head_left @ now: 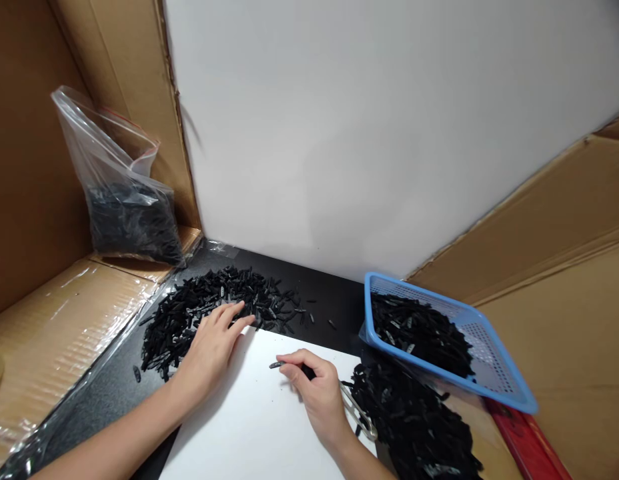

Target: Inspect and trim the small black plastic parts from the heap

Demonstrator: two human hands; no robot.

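My left hand (217, 343) lies palm down, fingers apart, over the near edge of a heap of small, slim black pieces (187, 310). Between thumb and fingertips, my right hand (314, 387) pinches one small black elongated piece (276, 365) above a white sheet (269, 413). More black shows in the curl of its fingers, too hidden to make out. Just right of that wrist, a pale looped handle (358, 410), perhaps of scissors, lies partly covered. A second pile of black pieces (419, 423) spreads beyond it.
A blue plastic basket (504, 363) holding black strips stands at the right, with a red object (527, 440) below it. At the left, a clear zip bag (124, 213) of black contents leans on cardboard (54, 347). A white panel (309, 133) rises behind.
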